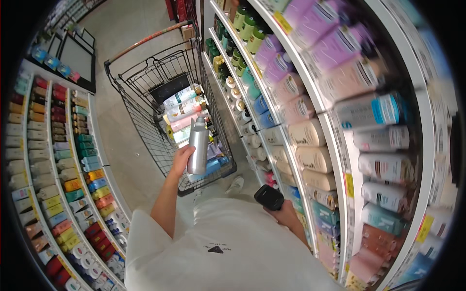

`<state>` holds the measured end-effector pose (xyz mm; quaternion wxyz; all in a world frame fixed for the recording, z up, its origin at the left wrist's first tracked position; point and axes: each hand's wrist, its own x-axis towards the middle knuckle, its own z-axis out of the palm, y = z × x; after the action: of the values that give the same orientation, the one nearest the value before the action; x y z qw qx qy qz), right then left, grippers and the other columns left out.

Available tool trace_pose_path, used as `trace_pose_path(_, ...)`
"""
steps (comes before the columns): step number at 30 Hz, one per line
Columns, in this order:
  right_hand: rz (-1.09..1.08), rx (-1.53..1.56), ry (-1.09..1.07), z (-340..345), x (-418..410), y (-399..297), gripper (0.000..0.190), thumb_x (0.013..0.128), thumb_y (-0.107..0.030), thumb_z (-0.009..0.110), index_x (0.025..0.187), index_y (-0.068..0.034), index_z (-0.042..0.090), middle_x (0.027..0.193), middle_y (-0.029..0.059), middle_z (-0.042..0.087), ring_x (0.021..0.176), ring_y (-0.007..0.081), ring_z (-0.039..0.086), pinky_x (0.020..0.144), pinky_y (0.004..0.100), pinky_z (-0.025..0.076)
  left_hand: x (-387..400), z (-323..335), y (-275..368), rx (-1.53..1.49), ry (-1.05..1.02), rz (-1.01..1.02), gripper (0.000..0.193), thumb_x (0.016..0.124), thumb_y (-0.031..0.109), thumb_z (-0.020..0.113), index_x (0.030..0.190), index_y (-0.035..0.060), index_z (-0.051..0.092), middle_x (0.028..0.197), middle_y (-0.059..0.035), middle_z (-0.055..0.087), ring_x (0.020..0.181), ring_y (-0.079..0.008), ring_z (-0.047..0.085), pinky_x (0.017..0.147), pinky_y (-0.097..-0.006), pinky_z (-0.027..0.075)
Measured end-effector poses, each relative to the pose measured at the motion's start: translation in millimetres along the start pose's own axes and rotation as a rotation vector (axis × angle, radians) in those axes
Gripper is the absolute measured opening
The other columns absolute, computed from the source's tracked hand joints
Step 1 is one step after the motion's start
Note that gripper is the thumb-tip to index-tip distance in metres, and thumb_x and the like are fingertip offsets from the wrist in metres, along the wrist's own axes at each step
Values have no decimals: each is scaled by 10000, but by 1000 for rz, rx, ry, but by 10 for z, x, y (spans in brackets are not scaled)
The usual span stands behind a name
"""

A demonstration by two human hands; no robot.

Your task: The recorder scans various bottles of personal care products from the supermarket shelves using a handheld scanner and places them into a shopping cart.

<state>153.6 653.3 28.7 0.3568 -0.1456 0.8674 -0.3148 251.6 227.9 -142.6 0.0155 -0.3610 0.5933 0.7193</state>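
My left hand (181, 160) is closed around a silver pump bottle (198, 152), held upright over the near part of a black wire shopping cart (140, 120). Inside the cart, behind the bottle, lie several pump bottles and packs, among them a white bottle (182, 109) and a pink one (184, 122). A blue pack (214, 164) rests at the cart's near end. Close to the shelves on the right, my right hand (285, 214) grips a black handheld device (269, 197), perhaps a scanner. Most of that hand's fingers are hidden by the device.
White shelving (329, 149) packed with bottles rises close on my right, beside purple bottles (333, 45) and cream bottles (311, 160). Another stocked shelf unit (109, 182) runs along the left. Grey floor (123, 145) lies between it and the cart. My shoe (235, 184) is near the cart's end.
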Motion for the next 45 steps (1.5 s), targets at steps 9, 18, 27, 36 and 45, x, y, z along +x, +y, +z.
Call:
trace_pose_path(9,-360,269,26,-835,-1014,-257,404,745,-172,850,1102,-29,729,898,164,746,804,200,717,774,349,553,-1674,1512,1435,-929,-507,167,862,944,658,474,1482,-15,465,1288,-268,639,1007,-413,702,822,-535,611)
trace_pose_path(18,-575,140,159,-1228,-1516,-152,440,687,-234,857,1076,-77,722,890,189,700,781,421,627,741,375,551,-2051,2443,1743,-398,-575,250,894,948,715,534,1537,52,421,1363,-180,618,1160,-337,660,986,-479,556)
trace_pose_path(27,-427,581,374,-970,-1667,463,444,682,-168,968,1012,3,726,968,68,764,838,122,667,836,323,559,-1819,3438,2497,-187,-350,1035,928,724,89,953,1437,19,363,1321,-93,577,1212,-208,596,1013,-376,510)
trace_pose_path(36,-334,563,409,-856,-1640,772,410,725,-181,938,1033,9,746,951,72,769,837,107,656,799,329,556,-1315,4257,2839,28,-102,1185,841,707,256,977,1276,-6,416,1249,-178,577,1164,-276,604,1012,-462,521)
trace_pose_path(45,-276,577,344,-831,-1555,842,395,737,-191,933,1014,17,743,919,82,760,815,107,636,768,325,550,-1260,4354,2789,335,99,1208,841,695,338,973,1289,-48,520,1153,-185,673,1051,-290,677,939,-421,552)
